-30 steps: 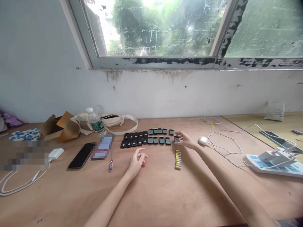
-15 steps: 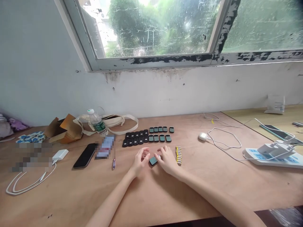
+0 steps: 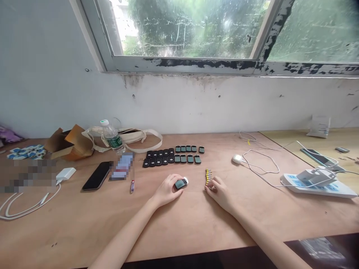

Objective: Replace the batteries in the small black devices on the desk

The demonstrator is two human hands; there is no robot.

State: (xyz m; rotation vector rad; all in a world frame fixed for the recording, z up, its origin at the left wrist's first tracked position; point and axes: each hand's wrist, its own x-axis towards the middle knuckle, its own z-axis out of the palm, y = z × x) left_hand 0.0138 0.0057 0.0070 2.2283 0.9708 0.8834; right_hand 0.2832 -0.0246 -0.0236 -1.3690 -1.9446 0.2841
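Left hand [image 3: 167,188] now has the small black device with a grey-green screen [image 3: 180,183]; half a second back it lay between both hands, the right hand's fingers at it. Left fingers curl round its far side, thumb along the near edge, clamped on it, just above the brown wooden tabletop [image 3: 179,228] or resting there; cannot tell which. That handover frees the right hand [image 3: 221,192], shifted over to the column of slim yellow-and-silver batteries [image 3: 208,175]. Right thumb and forefinger close together at the column's near end; whether a battery is pinched, cannot tell. Fingers cover that end, so no sure count. Small round white piece [image 3: 186,180] at the device's far end, partly masked, attachment unclear. Similar screened devices [image 3: 190,158] stand in two rows beyond, beside black oval-cornered pieces [image 3: 159,161], labels too small to read. Pixelation blots out items at far left; forearms cut off by the lower edge.
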